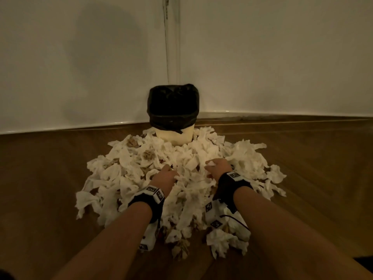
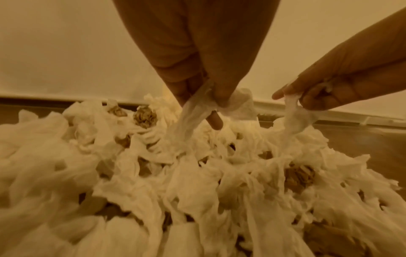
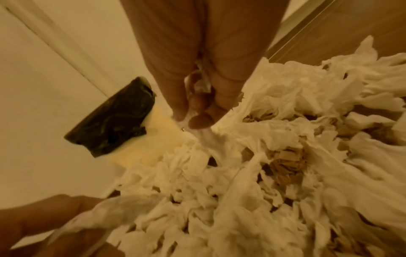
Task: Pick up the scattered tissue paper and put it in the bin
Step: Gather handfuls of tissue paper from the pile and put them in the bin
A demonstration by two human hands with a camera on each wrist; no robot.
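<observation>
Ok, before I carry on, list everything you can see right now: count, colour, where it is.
tissue paper pile: too many pieces to count, white, heaped on the floor in front of and around the bin's base
brown crumpled wads: several, tan, mixed into the pile
bin: one, cream, in the corner behind the pile
bin liner: one, black, folded over the bin's rim
floor: wood brown
walls: two, off-white, meeting behind the bin
wrist bands: two, black with white marker tags
left hand: pinching a tissue strip
right hand: pinching another tissue piece
</observation>
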